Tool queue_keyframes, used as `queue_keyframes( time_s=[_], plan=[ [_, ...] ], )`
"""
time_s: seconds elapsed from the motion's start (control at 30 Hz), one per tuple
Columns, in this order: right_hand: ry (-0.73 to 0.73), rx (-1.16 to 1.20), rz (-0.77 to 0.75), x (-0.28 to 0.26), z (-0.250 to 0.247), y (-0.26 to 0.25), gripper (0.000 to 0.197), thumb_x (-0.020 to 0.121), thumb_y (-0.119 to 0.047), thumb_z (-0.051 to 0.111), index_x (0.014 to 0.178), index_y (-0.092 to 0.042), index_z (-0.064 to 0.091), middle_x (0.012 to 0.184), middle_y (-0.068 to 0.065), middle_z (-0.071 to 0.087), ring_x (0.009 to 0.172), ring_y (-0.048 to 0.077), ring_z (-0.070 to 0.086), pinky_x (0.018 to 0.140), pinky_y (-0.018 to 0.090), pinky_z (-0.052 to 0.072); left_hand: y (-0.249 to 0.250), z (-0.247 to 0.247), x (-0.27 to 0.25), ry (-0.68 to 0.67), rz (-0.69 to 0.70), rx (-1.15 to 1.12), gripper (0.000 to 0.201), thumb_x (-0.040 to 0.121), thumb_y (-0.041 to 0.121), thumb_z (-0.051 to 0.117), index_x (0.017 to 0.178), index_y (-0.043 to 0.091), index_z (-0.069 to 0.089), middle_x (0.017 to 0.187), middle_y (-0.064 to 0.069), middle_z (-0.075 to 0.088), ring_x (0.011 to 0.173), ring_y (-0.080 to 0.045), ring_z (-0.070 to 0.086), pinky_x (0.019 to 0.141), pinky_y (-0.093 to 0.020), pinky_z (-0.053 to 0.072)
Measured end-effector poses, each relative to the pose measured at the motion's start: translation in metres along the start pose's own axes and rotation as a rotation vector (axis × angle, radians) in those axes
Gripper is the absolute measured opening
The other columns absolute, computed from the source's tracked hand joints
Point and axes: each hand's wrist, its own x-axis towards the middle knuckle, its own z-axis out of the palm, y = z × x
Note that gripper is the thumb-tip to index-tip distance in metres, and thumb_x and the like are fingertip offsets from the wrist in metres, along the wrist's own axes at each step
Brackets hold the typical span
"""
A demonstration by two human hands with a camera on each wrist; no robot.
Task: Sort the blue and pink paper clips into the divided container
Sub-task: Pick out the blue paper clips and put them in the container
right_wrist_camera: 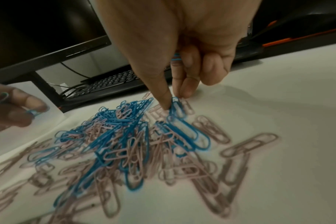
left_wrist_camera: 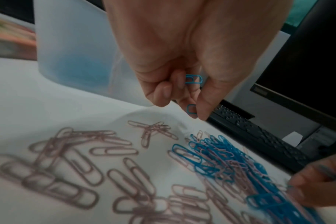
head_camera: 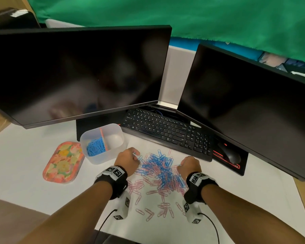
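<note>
A mixed pile of blue and pink paper clips (head_camera: 161,170) lies on the white desk between my hands. The clear divided container (head_camera: 102,143) stands at the pile's far left, with blue clips (head_camera: 95,147) in its left compartment; the right compartment looks bare. My left hand (head_camera: 130,160) hovers at the pile's left edge, fingers curled, holding blue clips (left_wrist_camera: 194,79) against the palm and pinching another (left_wrist_camera: 191,109). My right hand (head_camera: 188,165) is at the pile's right edge, pinching a blue clip (right_wrist_camera: 175,104) off the desk, with more blue clips (right_wrist_camera: 176,57) tucked in its curled fingers.
A flowered orange lid (head_camera: 62,162) lies left of the container. A black keyboard (head_camera: 167,132) and a mouse (head_camera: 230,154) sit behind the pile, under two dark monitors (head_camera: 77,74). Loose pink clips (head_camera: 148,208) spread toward the desk's near edge.
</note>
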Motion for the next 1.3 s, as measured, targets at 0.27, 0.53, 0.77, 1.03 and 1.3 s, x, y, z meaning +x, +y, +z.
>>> queue_keyframes(
  time_s=[0.27, 0.53, 0.77, 1.03, 1.3],
  plan=[
    [-0.052, 0.043, 0.044, 0.005, 0.001, 0.002, 0.012, 0.081, 0.004, 0.054, 0.084, 0.0, 0.064, 0.094, 0.014, 0.066, 0.096, 0.031, 0.064, 0.082, 0.033, 0.054, 0.001, 0.0, 0.003, -0.104, -0.232, -0.574, 0.028, 0.089, -0.005, 0.038, 0.085, 0.011, 0.062, 0.067, -0.007, 0.049, 0.055, -0.017, 0.044, 0.051, -0.024, 0.034],
    [-0.146, 0.145, -0.013, 0.005, -0.001, 0.018, 0.018, 0.083, -0.001, 0.057, 0.088, -0.012, 0.071, 0.103, 0.007, 0.068, 0.1, 0.024, 0.062, 0.086, 0.026, 0.048, -0.002, -0.002, 0.002, -0.136, -0.317, -0.746, 0.022, 0.083, -0.008, 0.041, 0.073, 0.005, 0.055, 0.062, -0.011, 0.046, 0.051, -0.021, 0.044, 0.049, -0.024, 0.036],
    [-0.353, 0.672, 0.151, 0.004, -0.016, 0.033, 0.017, 0.091, 0.0, 0.051, 0.085, -0.003, 0.067, 0.059, 0.004, 0.04, 0.051, 0.014, 0.035, 0.045, 0.022, 0.028, -0.011, 0.011, -0.006, -0.134, -0.012, 0.056, 0.006, 0.082, 0.015, 0.06, 0.086, 0.017, 0.065, 0.079, 0.002, 0.063, 0.073, -0.015, 0.057, 0.066, -0.022, 0.042],
    [-0.29, 0.802, 0.223, -0.001, -0.02, 0.041, 0.026, 0.096, -0.01, 0.045, 0.08, -0.007, 0.065, 0.068, 0.006, 0.055, 0.061, 0.019, 0.052, 0.051, 0.025, 0.032, -0.016, 0.014, -0.01, -0.16, 0.11, 0.343, 0.007, 0.085, 0.021, 0.056, 0.08, 0.026, 0.058, 0.094, 0.001, 0.061, 0.086, -0.019, 0.056, 0.077, -0.026, 0.046],
    [-0.293, 0.809, 0.233, -0.007, -0.02, 0.043, 0.02, 0.094, -0.001, 0.04, 0.089, -0.002, 0.059, 0.062, 0.006, 0.044, 0.045, 0.016, 0.037, 0.046, 0.021, 0.028, -0.02, 0.008, -0.014, -0.143, 0.003, 0.139, 0.009, 0.082, 0.017, 0.061, 0.076, 0.019, 0.067, 0.085, -0.001, 0.07, 0.085, -0.021, 0.065, 0.077, -0.028, 0.053]
  ],
)
